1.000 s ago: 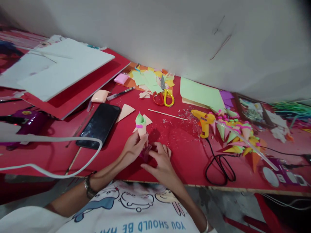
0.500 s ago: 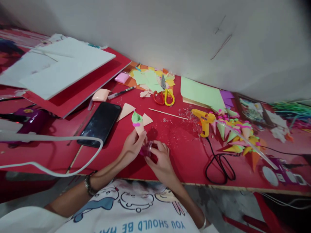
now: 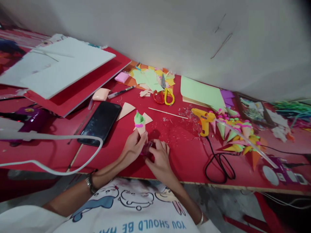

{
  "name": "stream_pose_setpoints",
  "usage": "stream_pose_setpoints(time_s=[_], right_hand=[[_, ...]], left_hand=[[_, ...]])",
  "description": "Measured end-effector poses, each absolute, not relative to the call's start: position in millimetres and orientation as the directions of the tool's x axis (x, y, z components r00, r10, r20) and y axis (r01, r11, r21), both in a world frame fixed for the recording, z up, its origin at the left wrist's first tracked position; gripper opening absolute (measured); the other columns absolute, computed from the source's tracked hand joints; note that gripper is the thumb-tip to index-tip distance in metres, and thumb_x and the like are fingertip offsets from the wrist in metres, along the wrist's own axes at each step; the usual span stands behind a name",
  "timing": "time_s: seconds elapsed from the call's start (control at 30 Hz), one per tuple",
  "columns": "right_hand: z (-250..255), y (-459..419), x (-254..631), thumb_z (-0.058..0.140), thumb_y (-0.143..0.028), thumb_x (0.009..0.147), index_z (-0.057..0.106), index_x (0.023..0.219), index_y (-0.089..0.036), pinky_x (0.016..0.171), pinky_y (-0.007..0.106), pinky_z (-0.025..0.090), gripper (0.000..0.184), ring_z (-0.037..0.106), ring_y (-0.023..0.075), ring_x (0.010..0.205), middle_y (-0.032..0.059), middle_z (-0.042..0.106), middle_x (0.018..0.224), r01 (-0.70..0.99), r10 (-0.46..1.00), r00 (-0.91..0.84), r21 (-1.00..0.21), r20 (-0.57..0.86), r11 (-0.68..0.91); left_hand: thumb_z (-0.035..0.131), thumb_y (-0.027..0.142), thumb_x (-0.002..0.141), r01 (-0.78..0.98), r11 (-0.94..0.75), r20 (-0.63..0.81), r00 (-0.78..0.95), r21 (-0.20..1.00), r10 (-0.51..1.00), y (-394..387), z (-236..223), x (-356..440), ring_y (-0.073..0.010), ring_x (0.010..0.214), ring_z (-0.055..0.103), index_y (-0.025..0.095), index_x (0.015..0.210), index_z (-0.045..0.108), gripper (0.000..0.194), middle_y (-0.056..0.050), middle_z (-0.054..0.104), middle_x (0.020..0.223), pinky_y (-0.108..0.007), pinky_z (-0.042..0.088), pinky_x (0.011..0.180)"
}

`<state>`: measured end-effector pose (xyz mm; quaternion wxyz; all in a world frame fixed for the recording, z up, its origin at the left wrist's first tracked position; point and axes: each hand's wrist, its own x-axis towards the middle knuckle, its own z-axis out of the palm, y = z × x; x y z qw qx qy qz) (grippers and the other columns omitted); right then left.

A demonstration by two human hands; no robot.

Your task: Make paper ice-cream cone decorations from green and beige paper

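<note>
My left hand (image 3: 133, 144) is closed around the pointed lower part of a small paper ice cream cone (image 3: 140, 124). The cone is peach, topped with green and ringed by a pink band. Just right of it, my right hand (image 3: 159, 160) curls its fingers round a small clear tub (image 3: 147, 148) with something pinkish in it, low over the red table. The tub's contents are too blurred to make out. Behind the cone lie peach paper pieces (image 3: 125, 111) cut to wedges. A thin wooden stick (image 3: 167, 113) rests farther back.
A yellow glue gun (image 3: 203, 121) with a looped black cable lies right, beside a pile of finished paper cones (image 3: 239, 132). Scissors (image 3: 166, 97) rest by paper scraps (image 3: 148, 79). A phone (image 3: 100, 123) and a white cable (image 3: 89, 139) are left; foam boards (image 3: 68, 64) stand behind.
My left hand has turned the cone slightly, and its top has shifted a little right and down. My right hand stays at the tub with small finger movement.
</note>
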<state>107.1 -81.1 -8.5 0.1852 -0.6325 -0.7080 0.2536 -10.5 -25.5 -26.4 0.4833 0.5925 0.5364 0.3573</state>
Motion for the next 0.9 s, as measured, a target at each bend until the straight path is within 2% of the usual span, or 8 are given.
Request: stream_pose_setpoints(time_s=[0.23, 0.33, 0.53, 0.67, 0.9], right_hand=[[-11, -78, 107, 0.060, -0.023, 0.063, 0.056, 0.073, -0.020, 0.089, 0.036, 0.023, 0.011, 0.037, 0.0187, 0.092, 0.0012, 0.044, 0.092, 0.827, 0.986, -0.157, -0.553, -0.061, 0.097], [-9, -78, 110, 0.060, -0.023, 0.064, 0.056, 0.073, -0.021, 0.090, 0.037, 0.023, 0.011, 0.037, 0.0186, 0.093, 0.0007, 0.043, 0.091, 0.816, 0.980, -0.190, -0.565, -0.066, 0.121], [-2, -77, 118, 0.058, -0.031, 0.071, 0.055, 0.072, -0.021, 0.088, 0.034, 0.026, 0.011, 0.039, 0.0160, 0.090, -0.0001, 0.043, 0.088, 0.726, 0.958, -0.278, -0.669, -0.072, 0.160], [1, -77, 123, 0.057, -0.028, 0.072, 0.054, 0.075, -0.021, 0.088, 0.032, 0.027, 0.008, 0.041, 0.0140, 0.089, -0.0011, 0.043, 0.087, 0.645, 0.949, -0.304, -0.750, -0.080, 0.143], [2, -74, 132, 0.055, -0.028, 0.074, 0.052, 0.079, -0.021, 0.091, 0.032, 0.027, 0.009, 0.041, 0.0143, 0.097, -0.0005, 0.045, 0.091, 0.516, 0.926, -0.360, -0.851, -0.113, 0.097]], left_hand=[[0.036, 0.037, 0.081, 0.495, -0.031, -0.073, 0.190, 0.869, 0.979, -29, -19, -10, -0.0087, 0.047, 0.041, 0.018, 0.067, 0.039, 0.024, 0.005, 0.043, 0.054, -0.021, 0.030, 0.045], [0.035, 0.036, 0.082, 0.530, -0.064, -0.048, 0.195, 0.846, 0.980, -28, -21, -9, -0.0086, 0.046, 0.040, 0.018, 0.066, 0.037, 0.024, 0.006, 0.041, 0.053, -0.020, 0.029, 0.044], [0.035, 0.037, 0.083, 0.523, -0.080, -0.040, 0.214, 0.848, 0.976, -26, -25, -10, -0.0090, 0.047, 0.042, 0.018, 0.068, 0.039, 0.024, 0.005, 0.043, 0.055, -0.021, 0.030, 0.045], [0.033, 0.035, 0.084, 0.506, -0.088, -0.036, 0.231, 0.858, 0.972, -27, -23, -10, -0.0088, 0.050, 0.044, 0.017, 0.069, 0.040, 0.024, 0.004, 0.046, 0.057, -0.021, 0.033, 0.048], [0.035, 0.033, 0.083, 0.535, -0.113, -0.030, 0.252, 0.837, 0.967, -28, -21, -9, -0.0078, 0.046, 0.037, 0.017, 0.067, 0.038, 0.023, 0.005, 0.040, 0.054, -0.021, 0.026, 0.045]])
